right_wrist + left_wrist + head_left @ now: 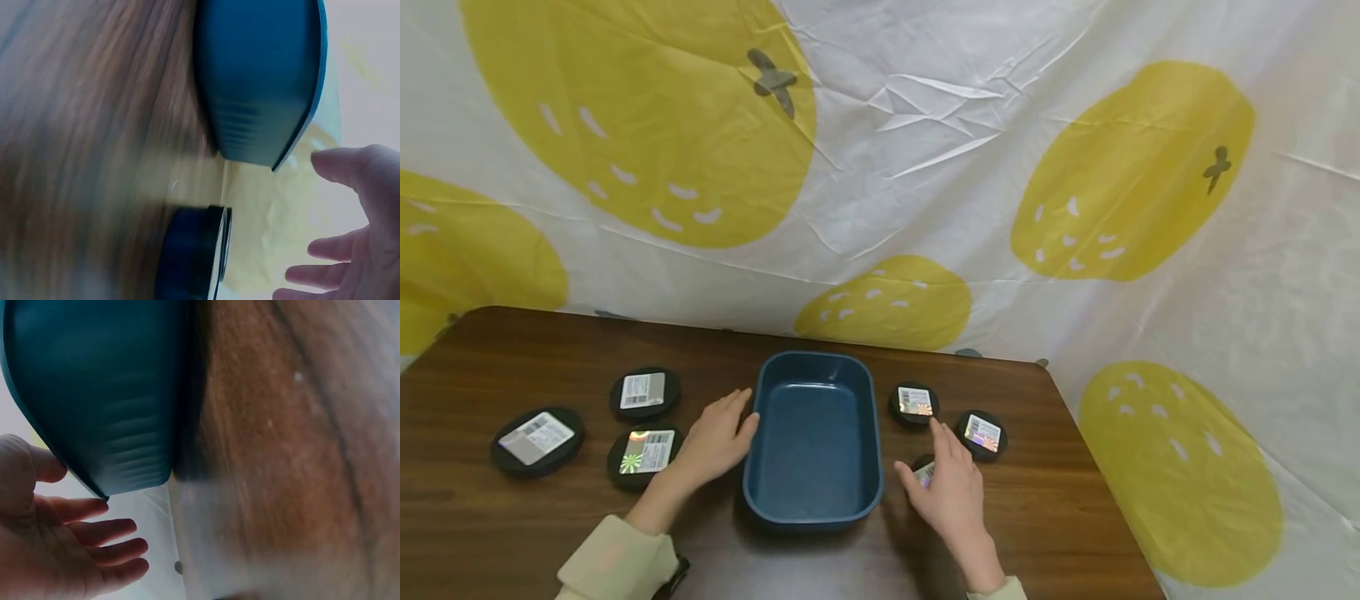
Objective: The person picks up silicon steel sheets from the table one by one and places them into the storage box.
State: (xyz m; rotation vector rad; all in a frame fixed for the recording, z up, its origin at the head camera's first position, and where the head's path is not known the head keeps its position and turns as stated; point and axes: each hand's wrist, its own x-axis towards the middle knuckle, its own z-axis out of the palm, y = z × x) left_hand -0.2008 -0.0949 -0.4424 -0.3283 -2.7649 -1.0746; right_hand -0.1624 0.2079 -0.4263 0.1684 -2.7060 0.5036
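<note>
A dark blue rectangular tray (812,510) with rounded corners stands on the table between my hands. My left hand (715,437) is at its left wall, fingers fairly straight; in the left wrist view the thumb and fingers lie close to the rim. Whether they touch it I cannot tell. My right hand (951,492) hovers right of the tray with fingers spread, holding nothing. It partly covers a round black disc-like container (922,468) with a label. Two similar discs lie just beyond it, one (914,403) behind the fingertips and one (982,435) to the right.
Left of the tray lie three more labelled black discs: one at the back (645,392), one at far left (537,442), and one (638,457) beside my left forearm. The brown wooden table (1045,533) ends at a lemon-print cloth (925,167) behind it.
</note>
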